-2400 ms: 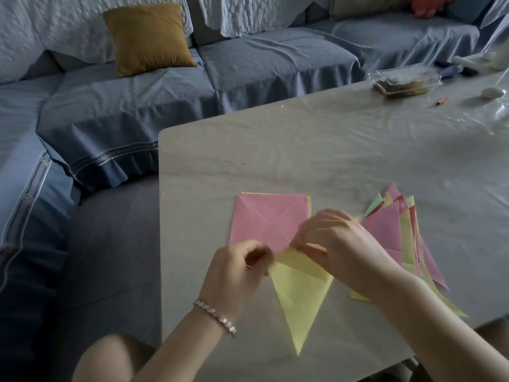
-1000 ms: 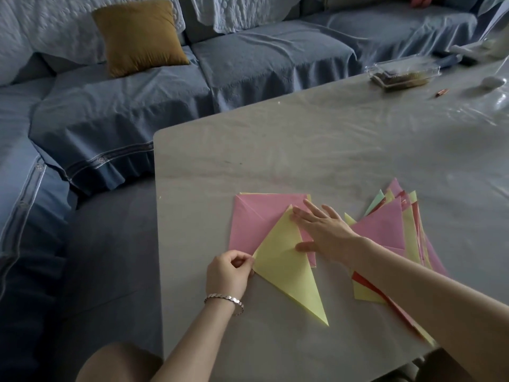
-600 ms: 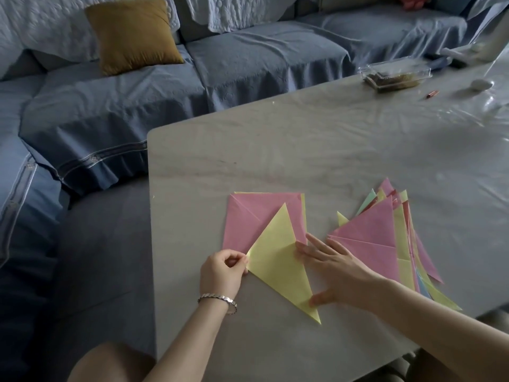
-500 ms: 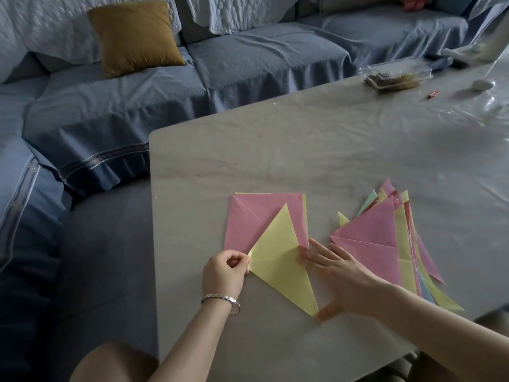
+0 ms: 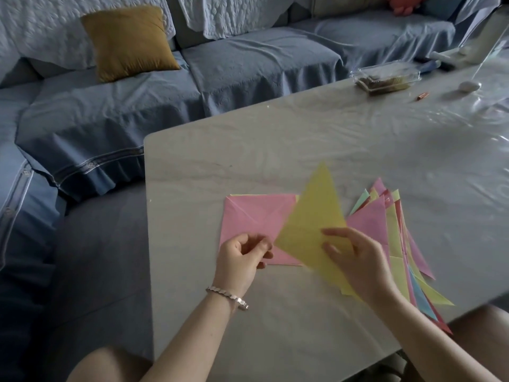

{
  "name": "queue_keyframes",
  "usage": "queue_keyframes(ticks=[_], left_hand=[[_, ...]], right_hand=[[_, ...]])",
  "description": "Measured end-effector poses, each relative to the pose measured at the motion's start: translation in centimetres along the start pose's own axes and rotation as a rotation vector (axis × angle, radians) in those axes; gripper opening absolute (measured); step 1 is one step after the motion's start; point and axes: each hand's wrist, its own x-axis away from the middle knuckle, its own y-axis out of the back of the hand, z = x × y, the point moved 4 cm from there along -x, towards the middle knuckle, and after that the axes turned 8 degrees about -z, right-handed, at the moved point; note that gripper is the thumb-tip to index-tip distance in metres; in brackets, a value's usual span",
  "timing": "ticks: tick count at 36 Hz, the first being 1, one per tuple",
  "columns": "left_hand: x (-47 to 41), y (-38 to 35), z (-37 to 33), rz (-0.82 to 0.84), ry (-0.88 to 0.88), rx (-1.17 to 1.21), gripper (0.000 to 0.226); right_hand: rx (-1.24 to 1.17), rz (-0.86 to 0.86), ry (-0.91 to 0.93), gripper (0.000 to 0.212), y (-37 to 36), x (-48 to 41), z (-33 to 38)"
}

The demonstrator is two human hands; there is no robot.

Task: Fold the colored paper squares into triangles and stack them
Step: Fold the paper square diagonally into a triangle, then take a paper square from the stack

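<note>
On the table [image 5: 275,150], a fan of folded triangles [image 5: 394,232] lies right of centre and a pink square [image 5: 253,216] left of centre. Between them the right hand [image 5: 358,260] pinches a folded yellow triangle [image 5: 314,219], lifted and tilted, so stacking seems the step; it needs laying onto the fan. The left hand [image 5: 242,257] is loosely curled, apparently empty, over the square's lower edge.

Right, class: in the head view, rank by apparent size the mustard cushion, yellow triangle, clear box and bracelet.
1. Cushion and triangle: alike; the triangle is nearer, so unranked.
2. Box.
3. Bracelet.
</note>
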Motion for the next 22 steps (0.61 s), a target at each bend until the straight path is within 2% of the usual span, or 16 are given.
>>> queue_keyframes(ticks=[3,6,10,13,15,18,22], left_hand=[[-1.4,1.0,0.4,-0.108,-0.104,-0.225,0.013],[-2.6,2.4,1.6,-0.209,-0.085,-0.396,0.009],[-3.7,3.7,2.9,-0.276,-0.011,-0.633,0.041],[-4.2,4.0,3.3,-0.263,0.058,-0.713,0.054],[-4.3,4.1,3.5,-0.257,0.077,-0.729,0.055],[-4.4,4.2,3.5,-0.260,0.094,-0.682,0.053],[-4.4,4.2,3.1,-0.259,0.125,-0.541,0.049]], right_hand=[[0.058,-0.128,-0.027,0.026,2.8,-0.7,-0.4],[0.299,-0.150,-0.113,0.025,4.7,-1.4,-1.7],[0.543,-0.084,-0.232,0.042,4.6,-1.4,-2.5],[0.546,-0.014,-0.051,0.034,2.1,-1.2,-1.7],[0.484,0.134,0.070,0.029,-0.6,-0.9,-1.2],[0.509,0.360,0.190,0.044,-4.4,0.0,-0.3],[0.657,0.487,0.340,0.050,-7.2,0.8,-0.2]])
